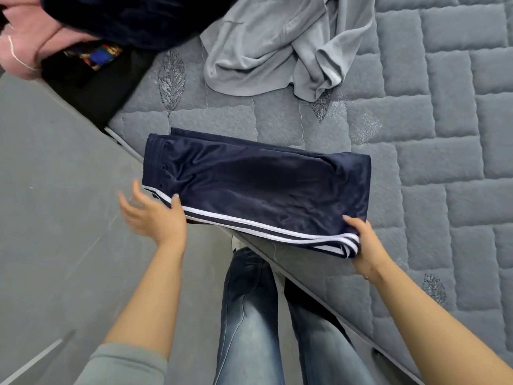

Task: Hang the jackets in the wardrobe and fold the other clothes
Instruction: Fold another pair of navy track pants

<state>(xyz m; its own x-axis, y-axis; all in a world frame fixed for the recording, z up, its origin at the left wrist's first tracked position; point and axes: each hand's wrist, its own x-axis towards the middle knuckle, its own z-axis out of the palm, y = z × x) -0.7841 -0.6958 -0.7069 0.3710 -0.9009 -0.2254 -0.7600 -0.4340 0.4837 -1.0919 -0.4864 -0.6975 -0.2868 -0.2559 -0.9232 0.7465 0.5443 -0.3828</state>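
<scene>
Navy, shiny, white-striped: folded track pants (258, 187) lay on the grey quilted mattress (444, 134), long axis running left to right, waistband at the left, striped side overhanging the near mattress edge. Gripped at the near right corner by the right hand (366, 245), fingers curled around the fold. Touched at the near left by the left hand (152, 215), thumb on the stripe, fingers spread and holding nothing. Farther off lay a crumpled grey shirt (277, 45) and, far left, a heap of dark and pink clothes (91, 31). Bare quilting stretched to the right.
</scene>
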